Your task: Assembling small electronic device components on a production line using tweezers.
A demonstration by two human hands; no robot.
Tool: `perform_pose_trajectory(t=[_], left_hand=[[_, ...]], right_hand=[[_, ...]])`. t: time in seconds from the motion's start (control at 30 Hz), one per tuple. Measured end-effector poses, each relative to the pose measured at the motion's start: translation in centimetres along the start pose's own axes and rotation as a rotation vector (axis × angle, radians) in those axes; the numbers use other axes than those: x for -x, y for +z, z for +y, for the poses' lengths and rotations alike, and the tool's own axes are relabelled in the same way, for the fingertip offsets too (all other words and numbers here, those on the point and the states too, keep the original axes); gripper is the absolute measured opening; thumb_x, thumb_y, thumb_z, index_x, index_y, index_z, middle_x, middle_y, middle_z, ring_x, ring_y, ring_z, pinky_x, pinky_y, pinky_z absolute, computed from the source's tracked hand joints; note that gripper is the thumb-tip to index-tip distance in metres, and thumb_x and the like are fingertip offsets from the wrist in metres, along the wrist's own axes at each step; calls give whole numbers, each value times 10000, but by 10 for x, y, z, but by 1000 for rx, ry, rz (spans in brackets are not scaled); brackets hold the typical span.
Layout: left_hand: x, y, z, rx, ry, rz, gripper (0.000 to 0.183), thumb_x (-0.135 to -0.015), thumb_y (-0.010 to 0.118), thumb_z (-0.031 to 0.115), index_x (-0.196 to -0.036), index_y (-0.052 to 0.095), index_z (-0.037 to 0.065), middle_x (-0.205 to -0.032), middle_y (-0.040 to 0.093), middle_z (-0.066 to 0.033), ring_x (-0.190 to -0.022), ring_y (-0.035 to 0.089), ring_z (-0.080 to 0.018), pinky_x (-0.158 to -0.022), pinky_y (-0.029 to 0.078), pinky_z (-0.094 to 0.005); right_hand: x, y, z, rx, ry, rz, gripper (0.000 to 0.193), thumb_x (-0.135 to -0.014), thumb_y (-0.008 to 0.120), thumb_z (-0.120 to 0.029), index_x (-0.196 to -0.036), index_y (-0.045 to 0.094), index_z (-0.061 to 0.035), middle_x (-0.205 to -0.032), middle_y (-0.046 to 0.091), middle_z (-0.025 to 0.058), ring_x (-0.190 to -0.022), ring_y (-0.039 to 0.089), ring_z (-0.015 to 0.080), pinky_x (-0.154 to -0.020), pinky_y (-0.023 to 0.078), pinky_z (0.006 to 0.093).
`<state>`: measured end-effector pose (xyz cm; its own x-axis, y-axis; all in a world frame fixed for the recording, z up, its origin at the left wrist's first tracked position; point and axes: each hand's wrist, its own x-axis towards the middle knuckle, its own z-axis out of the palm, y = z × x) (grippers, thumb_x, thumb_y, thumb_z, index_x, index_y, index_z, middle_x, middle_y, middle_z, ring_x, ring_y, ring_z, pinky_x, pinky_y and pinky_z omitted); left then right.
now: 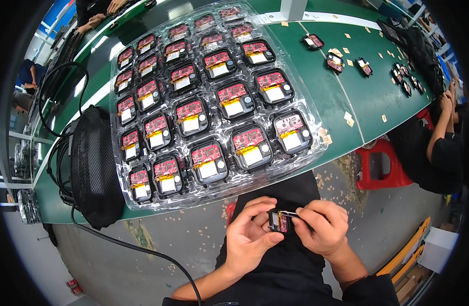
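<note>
The left hand (248, 239) grips a black-framed circuit unit (281, 223) from its left. On the unit's right, the right hand (322, 227) pinches a slim tool (289, 214) over it.

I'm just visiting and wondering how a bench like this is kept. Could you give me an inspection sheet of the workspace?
Surface: green table bearing a clear plastic tray.
Job's things: one small black case with red board in the hands; similar cases in rows in the tray; loose cases at the table's right.
Clutter: small cream bits on the table, more on the floor; black mesh bag beside the tray.
Hands: left hand holds the case; right hand holds a thin tool at it.
Cables: black cable runs from near the bag to the lower edge.
Surroundings: red stool; other people nearby.
</note>
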<state>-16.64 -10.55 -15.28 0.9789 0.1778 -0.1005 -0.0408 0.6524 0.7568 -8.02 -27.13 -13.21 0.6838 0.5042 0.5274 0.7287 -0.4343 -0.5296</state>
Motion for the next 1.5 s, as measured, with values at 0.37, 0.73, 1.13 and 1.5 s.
perform_pose_trajectory(t=[0.37,0.73,1.13,1.5], left_hand=[[3,-3,-4,7,-25,10,536,-855,776,-63,-1333,537,-19,-1442,429,-140,-1251,557,-213,-995,527,-331],[4,7,-3,51,-21,77,521,-843,763,-106,-1317,557,-36,-1449,457,-183,-1272,567,-269,-1043,520,-377],[-2,7,45,30,113,-243,588,-790,760,-185,-1311,543,-20,-1393,521,-274,-1323,546,-390,-1076,504,-504],[-65,44,171,-1163,512,-324,338,-694,895,-4,-936,660,21,-1156,566,-157,-1102,641,-275,-928,586,-476]], right_hand=[[1,-3,1,-11,-8,-41,204,-732,839,-65,-899,724,-51,-842,647,44,-562,606,174,-477,463,293],[0,-7,-9,25,67,-71,191,-727,829,-48,-887,725,-33,-839,652,62,-583,636,193,-490,494,297],[-50,-39,46,110,183,220,149,-858,691,4,-998,644,18,-974,600,166,-718,618,262,-599,492,320],[-140,-30,96,513,458,-24,478,-924,712,-297,-1355,582,-135,-1135,567,136,-791,685,395,-664,531,489]])
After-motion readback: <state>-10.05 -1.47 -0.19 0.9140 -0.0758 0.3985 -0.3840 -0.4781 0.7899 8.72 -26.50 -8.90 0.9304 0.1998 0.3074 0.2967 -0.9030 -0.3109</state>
